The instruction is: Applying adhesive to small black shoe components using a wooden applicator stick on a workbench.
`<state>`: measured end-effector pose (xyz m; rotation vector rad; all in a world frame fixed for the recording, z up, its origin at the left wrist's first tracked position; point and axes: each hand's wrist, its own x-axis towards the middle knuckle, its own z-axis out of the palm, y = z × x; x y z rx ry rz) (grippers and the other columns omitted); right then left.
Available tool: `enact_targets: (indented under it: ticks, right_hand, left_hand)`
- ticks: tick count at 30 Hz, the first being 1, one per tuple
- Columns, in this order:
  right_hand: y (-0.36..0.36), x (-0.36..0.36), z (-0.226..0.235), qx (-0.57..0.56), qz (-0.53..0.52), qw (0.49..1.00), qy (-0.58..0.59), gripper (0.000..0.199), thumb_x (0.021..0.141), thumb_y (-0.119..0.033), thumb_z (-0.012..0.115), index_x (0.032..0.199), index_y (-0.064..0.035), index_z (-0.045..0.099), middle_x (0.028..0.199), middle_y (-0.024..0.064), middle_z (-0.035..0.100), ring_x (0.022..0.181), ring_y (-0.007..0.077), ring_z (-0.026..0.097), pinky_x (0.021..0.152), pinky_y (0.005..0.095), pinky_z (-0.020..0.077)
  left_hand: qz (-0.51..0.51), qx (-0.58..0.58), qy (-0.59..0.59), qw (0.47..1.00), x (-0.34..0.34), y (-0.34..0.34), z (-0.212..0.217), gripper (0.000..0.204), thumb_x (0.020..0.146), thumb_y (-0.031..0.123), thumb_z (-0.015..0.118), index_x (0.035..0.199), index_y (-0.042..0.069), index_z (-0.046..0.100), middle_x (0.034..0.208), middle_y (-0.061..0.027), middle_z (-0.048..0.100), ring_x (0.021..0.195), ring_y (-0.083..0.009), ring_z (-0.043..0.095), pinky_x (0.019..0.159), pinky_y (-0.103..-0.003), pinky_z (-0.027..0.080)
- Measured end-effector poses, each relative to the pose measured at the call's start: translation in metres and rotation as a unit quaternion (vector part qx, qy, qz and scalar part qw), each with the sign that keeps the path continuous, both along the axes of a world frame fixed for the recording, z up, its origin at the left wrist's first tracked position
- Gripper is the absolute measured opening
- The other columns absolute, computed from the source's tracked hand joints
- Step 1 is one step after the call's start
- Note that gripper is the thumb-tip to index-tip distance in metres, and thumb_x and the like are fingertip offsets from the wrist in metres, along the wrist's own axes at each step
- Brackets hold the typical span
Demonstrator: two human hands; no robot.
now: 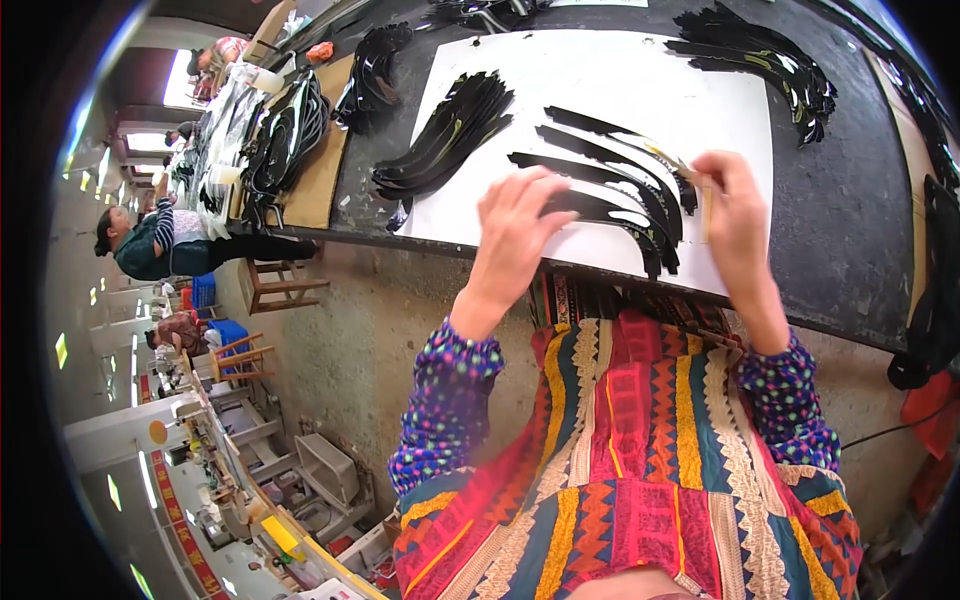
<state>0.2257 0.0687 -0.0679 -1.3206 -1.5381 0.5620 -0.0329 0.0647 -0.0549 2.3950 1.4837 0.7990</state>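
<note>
1. Working at the white paper sheet (600, 70) spread on the dark bench (840, 200), with a row of glossy black curved plastic strips (600, 175) fanned out in front of me near its front edge.
2. Left hand (520, 225): flat, fingers spread, pressing down on the nearest strip of that row. No closed grip, just a hold-down.
3. Right hand (735, 215): fingers pinched round a small tan stick-like tool (706, 205), held upright at the right-hand ends of the strips. Cannot tell whether its tip touches a strip.
4. Progress, my read: the fanned row of roughly four or five strips is the batch in hand, and the tool sits at its end, so I judge this batch partly worked. Which strips are finished does not show; they all look alike.
5. Second lot: a tight bundle of the same black curved strips (445, 135) lies on the left part of the sheet, well apart from my hands. Could be either done or waiting, cannot tell.
6. More stock: a heap of black curved pieces (770, 60) at the far right of the bench, off the sheet, and another dark pile (375, 65) at the far left. Untouched as they lie.
7. Judgement: a good deal looks left if those piles are still to do.
8. Other people sit further down the row at left, their hands nowhere near mine.
</note>
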Motion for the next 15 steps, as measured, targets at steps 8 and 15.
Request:
enact_targets:
  ticks: [8, 15]
  right_hand:
    - [-0.023, 0.058, -0.028, -0.05, -0.112, 0.992, 0.039, 0.008, 0.097, 0.002, 0.057, 0.104, 0.0004, 0.06, 0.093, 0.0091, 0.063, 0.084, 0.0164, 0.061, 0.078, 0.0296, 0.0499]
    - [-0.027, 0.05, -0.018, -0.021, -0.1, 0.994, 0.024, 0.009, 0.095, 0.006, 0.055, 0.102, 0.0008, 0.058, 0.093, 0.0113, 0.059, 0.084, 0.0209, 0.061, 0.078, 0.0313, 0.05]
  left_hand:
    - [-0.041, -0.188, 0.138, 0.972, 0.015, 0.047, 0.024, 0.055, 0.068, 0.027, 0.086, 0.116, 0.02, 0.06, 0.112, 0.0012, 0.06, 0.112, -0.0207, 0.05, 0.093, -0.042, 0.03]
    - [-0.084, -0.248, 0.129, 0.957, 0.016, 0.058, 0.032, 0.039, 0.072, 0.019, 0.085, 0.099, 0.004, 0.061, 0.102, -0.0071, 0.064, 0.101, -0.0262, 0.059, 0.085, -0.04, 0.046]
